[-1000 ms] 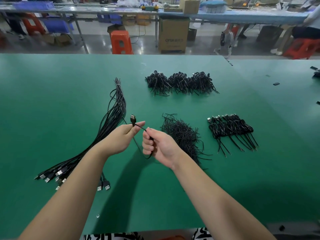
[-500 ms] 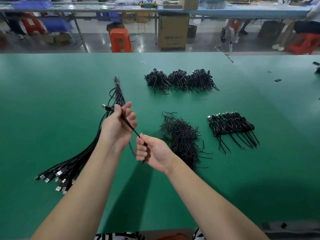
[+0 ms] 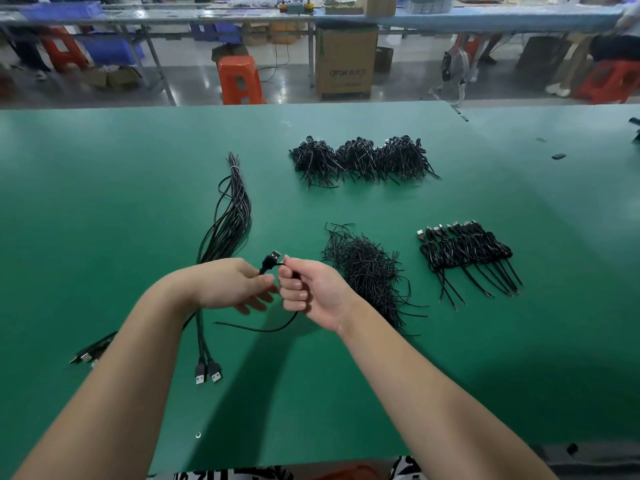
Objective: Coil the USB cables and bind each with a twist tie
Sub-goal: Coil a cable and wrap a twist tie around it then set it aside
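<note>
A black USB cable point(image 3: 270, 262) is held between both hands above the green table point(image 3: 104, 202). My left hand point(image 3: 235, 284) pinches it just below the plug, which points up. My right hand point(image 3: 308, 291) is curled round the cable's coiled part, and the loose tail point(image 3: 259, 328) trails down to the left onto the table. A bundle of uncoiled USB cables point(image 3: 228, 223) lies left of my hands. A loose heap of black twist ties point(image 3: 369, 271) lies right of my right hand. Coiled, tied cables point(image 3: 464, 252) lie in a row farther right.
Three heaps of black coiled cables point(image 3: 360, 161) sit at the back middle of the table. Two USB plugs point(image 3: 207, 372) of the bundle lie near my left forearm. Beyond the table's far edge stand an orange stool point(image 3: 239, 79) and a cardboard box point(image 3: 346, 60).
My left hand came back down from the upper left and now meets my right hand. The cable between them shortened, and more of it is gathered in my right hand.
</note>
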Action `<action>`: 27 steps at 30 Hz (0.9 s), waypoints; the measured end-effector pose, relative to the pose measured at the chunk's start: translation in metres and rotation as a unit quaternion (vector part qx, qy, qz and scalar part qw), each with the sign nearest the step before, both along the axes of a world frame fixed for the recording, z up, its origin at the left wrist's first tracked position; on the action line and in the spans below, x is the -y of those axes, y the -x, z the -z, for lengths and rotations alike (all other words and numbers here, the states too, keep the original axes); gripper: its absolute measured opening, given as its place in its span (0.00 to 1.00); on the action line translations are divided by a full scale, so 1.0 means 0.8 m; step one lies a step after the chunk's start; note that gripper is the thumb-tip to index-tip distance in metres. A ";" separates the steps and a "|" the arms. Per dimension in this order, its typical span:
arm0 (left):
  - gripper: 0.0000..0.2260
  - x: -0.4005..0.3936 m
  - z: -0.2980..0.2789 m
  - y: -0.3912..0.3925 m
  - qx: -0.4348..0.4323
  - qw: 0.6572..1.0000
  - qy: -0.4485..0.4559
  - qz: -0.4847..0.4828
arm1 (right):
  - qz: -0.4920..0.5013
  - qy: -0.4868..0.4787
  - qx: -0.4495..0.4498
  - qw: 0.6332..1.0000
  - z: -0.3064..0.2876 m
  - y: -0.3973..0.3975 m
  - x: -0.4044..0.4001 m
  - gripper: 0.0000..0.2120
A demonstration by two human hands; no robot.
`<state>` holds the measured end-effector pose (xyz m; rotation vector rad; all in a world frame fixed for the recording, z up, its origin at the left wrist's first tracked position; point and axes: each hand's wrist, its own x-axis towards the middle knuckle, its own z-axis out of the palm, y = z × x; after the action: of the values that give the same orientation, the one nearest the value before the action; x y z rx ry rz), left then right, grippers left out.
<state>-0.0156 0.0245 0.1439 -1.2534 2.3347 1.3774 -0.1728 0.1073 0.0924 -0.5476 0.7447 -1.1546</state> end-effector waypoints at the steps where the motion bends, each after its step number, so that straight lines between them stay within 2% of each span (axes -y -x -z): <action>1: 0.16 0.003 0.006 0.001 0.001 0.999 0.047 -0.014 | -0.005 0.006 -0.006 1.000 0.000 -0.002 0.000 0.17; 3: 0.17 0.010 0.016 0.003 -0.017 0.991 0.118 -0.055 | -0.006 0.016 0.000 1.000 0.001 -0.005 -0.001 0.16; 4: 0.18 0.014 0.020 0.002 -0.048 0.989 0.116 -0.073 | -0.005 0.019 0.010 1.000 0.002 -0.006 -0.002 0.16; 6: 0.18 0.017 0.029 -0.002 -0.166 0.982 0.011 -0.086 | -0.002 0.021 0.032 0.999 0.004 -0.006 -0.004 0.16; 7: 0.18 0.016 0.033 -0.003 -0.230 0.966 -0.057 -0.099 | -0.001 0.021 0.039 0.999 0.005 -0.006 -0.005 0.16; 8: 0.18 0.015 0.037 -0.002 -0.283 0.946 -0.095 -0.125 | -0.003 0.021 0.040 0.999 0.006 -0.007 -0.006 0.16; 9: 0.18 0.014 0.040 0.000 -0.323 0.927 -0.094 -0.163 | -0.007 0.021 0.036 0.999 0.008 -0.009 -0.007 0.16; 11: 0.18 0.013 0.043 0.010 -0.411 0.873 -0.088 -0.246 | -0.016 0.022 0.022 0.999 0.013 -0.015 -0.009 0.16; 14: 0.19 0.016 0.028 0.025 -0.552 0.740 -0.183 -0.338 | -0.019 0.012 0.019 1.000 0.025 -0.024 -0.013 0.16; 16: 0.18 0.021 0.011 0.020 -0.600 0.658 -0.257 -0.377 | -0.012 -0.007 0.036 0.999 0.033 -0.025 -0.014 0.17; 17: 0.17 0.023 0.004 0.014 -0.609 0.633 -0.292 -0.377 | -0.005 -0.018 0.049 0.999 0.037 -0.024 -0.015 0.17; 18: 0.17 0.023 -0.002 0.008 -0.611 0.625 -0.324 -0.360 | 0.004 -0.030 0.065 0.997 0.040 -0.022 -0.016 0.17; 19: 0.17 0.023 -0.006 0.002 -0.605 0.640 -0.345 -0.325 | 0.013 -0.039 0.082 0.996 0.043 -0.019 -0.016 0.18; 20: 0.18 0.021 -0.008 -0.005 -0.585 0.678 -0.348 -0.279 | 0.023 -0.046 0.099 0.994 0.045 -0.016 -0.015 0.18; 23: 0.17 0.014 -0.006 -0.020 -0.430 0.859 -0.259 -0.099 | 0.041 -0.052 0.128 0.989 0.040 -0.005 -0.008 0.17; 24: 0.18 0.013 -0.005 -0.023 -0.356 0.904 -0.234 -0.036 | 0.041 -0.050 0.119 0.991 0.037 -0.003 -0.005 0.17; 25: 0.19 0.011 -0.004 -0.025 -0.284 0.934 -0.215 0.015 | 0.038 -0.048 0.103 0.993 0.034 0.000 -0.003 0.17; 27: 0.19 0.009 -0.003 -0.023 -0.152 0.973 -0.157 0.072 | 0.029 -0.053 0.071 0.996 0.029 0.001 0.001 0.18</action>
<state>0.0028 0.0173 0.1461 -0.8153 2.2091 1.9063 -0.1737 0.1065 0.0695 -0.3531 0.6988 -1.1864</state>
